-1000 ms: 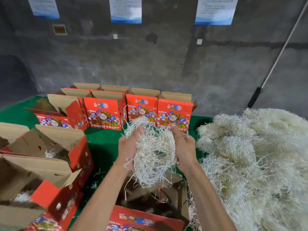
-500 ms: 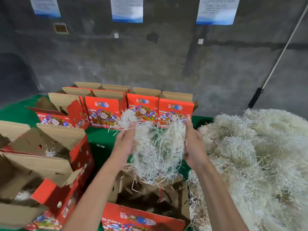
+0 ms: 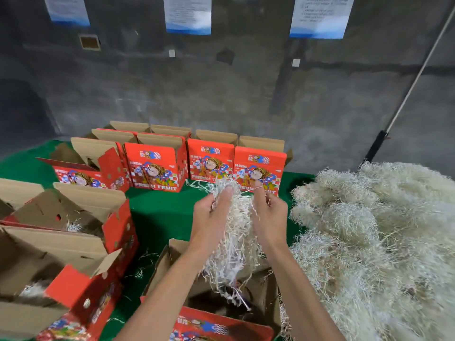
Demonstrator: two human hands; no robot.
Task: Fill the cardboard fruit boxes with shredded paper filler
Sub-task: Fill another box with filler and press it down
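Above the open box (image 3: 167, 264) — both hands (left hand (image 3: 211, 215), right hand (image 3: 269, 215)) grip shredded paper (image 3: 236, 242).

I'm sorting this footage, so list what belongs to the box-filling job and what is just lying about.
Part of the job:
- left hand and right hand, holding a clump of shredded paper
- open box beneath the clump
- paper heap
- other open fruit boxes

Just lying about:
- wall notices
- leaning pole
- stray shreds on the green cloth

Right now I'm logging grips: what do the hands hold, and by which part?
Both hands, left and right, grip one clump of shredded paper by its top; its tail hangs into the open box.
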